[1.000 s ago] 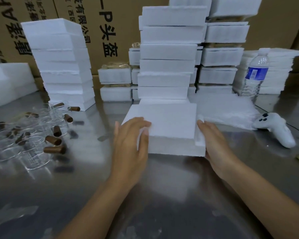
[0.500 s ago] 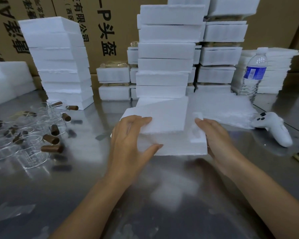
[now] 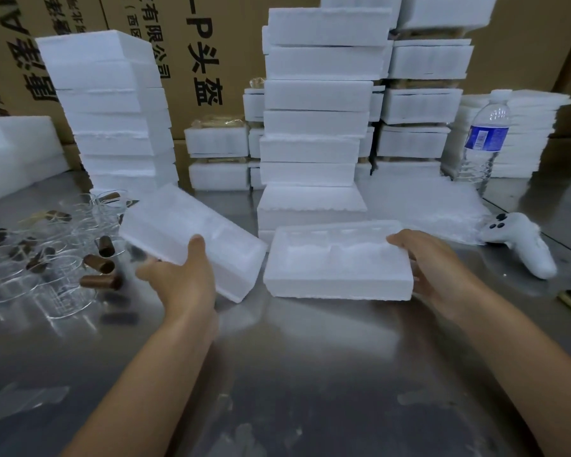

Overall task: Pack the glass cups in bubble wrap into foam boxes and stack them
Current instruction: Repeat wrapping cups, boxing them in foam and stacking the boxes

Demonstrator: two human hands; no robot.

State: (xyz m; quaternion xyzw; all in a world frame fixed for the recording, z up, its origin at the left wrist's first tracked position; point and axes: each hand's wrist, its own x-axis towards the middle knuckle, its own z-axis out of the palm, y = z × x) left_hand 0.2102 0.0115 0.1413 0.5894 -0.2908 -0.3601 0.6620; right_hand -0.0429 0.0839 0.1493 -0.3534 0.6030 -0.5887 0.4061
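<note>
We've got the left hand point(image 3: 178, 278) gripping a foam lid point(image 3: 195, 235), thumb on top and fingers tucked underneath. It's held tilted at roughly 10 o'clock from the middle of the steel table point(image 3: 294, 374), and we can't tell if its low corner touches the surface. Just beside it, around 1 o'clock from centre, the open foam box point(image 3: 337, 262) lies flat on the table with its hollows facing up and nothing in them. The right hand point(image 3: 442, 268) holds that box's right end, thumb over the rim and fingers curled down the side. The glass cups point(image 3: 47, 258) are out at 9 o'clock, a loose bunch of clear ones with brown handles, all bare and well apart from the box. A sheet of bubble wrap point(image 3: 426, 206) lies flat at about 2 o'clock, behind the right hand, with a white game controller point(image 3: 524, 245) at its right edge. Straight ahead at 12 o'clock there's a tall stack of foam boxes point(image 3: 317, 120), with its bottom box just behind the open one. There's another tall stack point(image 3: 112, 110) at 11 o'clock and more stacks point(image 3: 422, 103) behind at 1 o'clock. A water bottle point(image 3: 485, 136) stands upright at 2 o'clock, farther back than the controller. Printed cardboard cartons point(image 3: 211, 44) wall off the whole back.
</note>
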